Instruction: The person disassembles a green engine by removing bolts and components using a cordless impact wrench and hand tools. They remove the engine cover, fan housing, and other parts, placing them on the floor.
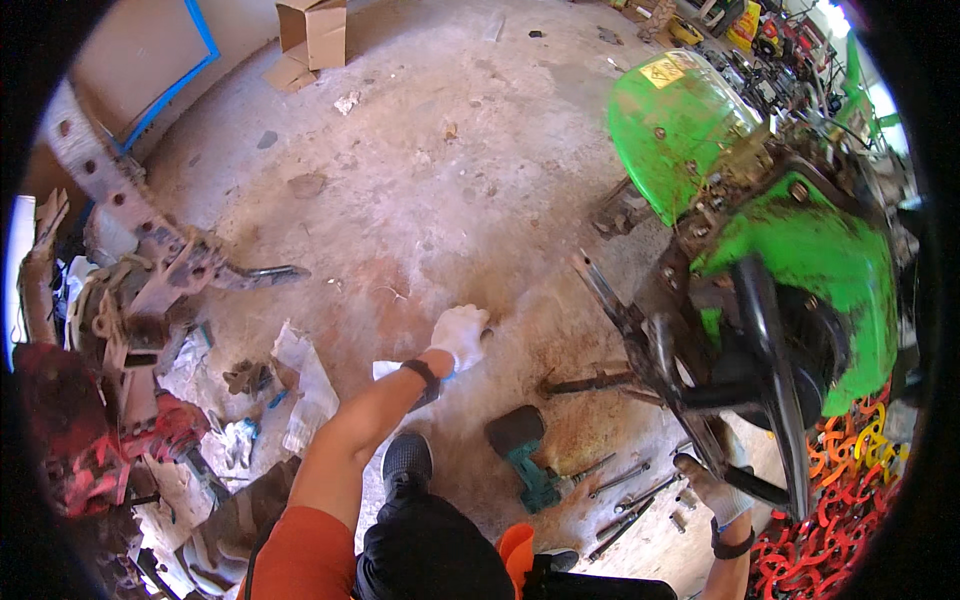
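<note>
My left hand (462, 338), in a white glove, is closed just above the concrete floor, left of the green machine. A small dark bit shows at its fingertips; I cannot make out what it is. My right hand (708, 486), gloved with dark fingertips, is at the lower black tube (757, 487) of the machine's frame. It appears wrapped round the tube, which hides part of the fingers. The green machine (800, 245) with muddy metal parts stands at the right. A teal cordless drill (533, 468) with a black battery lies on the floor between my hands.
Several metal tools (620, 510) and small sockets (678, 521) lie near my right hand. Red, orange and yellow hook-shaped pieces (825, 510) are heaped at the lower right. A rusty drilled metal bar (150, 225) juts in from the left. A cardboard box (322, 35) stands far off.
</note>
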`<act>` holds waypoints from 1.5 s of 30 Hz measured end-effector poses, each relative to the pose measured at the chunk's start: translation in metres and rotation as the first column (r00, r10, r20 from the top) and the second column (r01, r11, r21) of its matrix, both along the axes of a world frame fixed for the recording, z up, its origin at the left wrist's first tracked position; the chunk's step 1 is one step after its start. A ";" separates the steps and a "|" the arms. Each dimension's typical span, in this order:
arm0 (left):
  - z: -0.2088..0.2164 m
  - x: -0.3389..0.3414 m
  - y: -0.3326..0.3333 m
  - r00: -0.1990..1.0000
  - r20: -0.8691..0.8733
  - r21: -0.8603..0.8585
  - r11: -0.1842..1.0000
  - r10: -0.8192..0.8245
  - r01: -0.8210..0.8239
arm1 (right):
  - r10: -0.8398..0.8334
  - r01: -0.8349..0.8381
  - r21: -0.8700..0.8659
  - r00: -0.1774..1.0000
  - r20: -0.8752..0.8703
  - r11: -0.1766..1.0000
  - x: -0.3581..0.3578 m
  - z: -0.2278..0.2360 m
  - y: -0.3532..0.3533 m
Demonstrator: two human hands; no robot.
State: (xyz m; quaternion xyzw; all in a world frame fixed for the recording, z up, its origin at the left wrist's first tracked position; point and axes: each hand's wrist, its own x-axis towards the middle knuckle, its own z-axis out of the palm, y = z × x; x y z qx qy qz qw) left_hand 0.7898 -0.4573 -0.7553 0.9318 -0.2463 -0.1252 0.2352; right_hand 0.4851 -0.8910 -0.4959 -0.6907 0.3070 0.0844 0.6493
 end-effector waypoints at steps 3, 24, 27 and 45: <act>-0.007 0.010 -0.003 0.999 0.053 -0.099 0.995 0.006 -0.001 | -0.064 0.060 -0.049 0.995 -0.081 0.997 0.007 0.006 0.009; -0.027 0.028 -0.016 0.998 -0.017 -0.113 0.991 0.064 -0.066 | 0.042 -0.130 -0.305 0.959 -0.280 0.943 0.065 0.040 0.053; -0.030 0.025 -0.016 1.000 0.015 -0.067 0.998 0.013 -0.012 | 0.141 -0.212 -0.355 0.966 -0.214 0.911 0.067 0.041 0.056; 0.166 -0.139 -0.185 0.379 -0.519 0.095 0.389 -0.766 0.916 | 0.033 -0.200 -0.798 0.975 -0.221 0.568 -0.144 -0.048 -0.121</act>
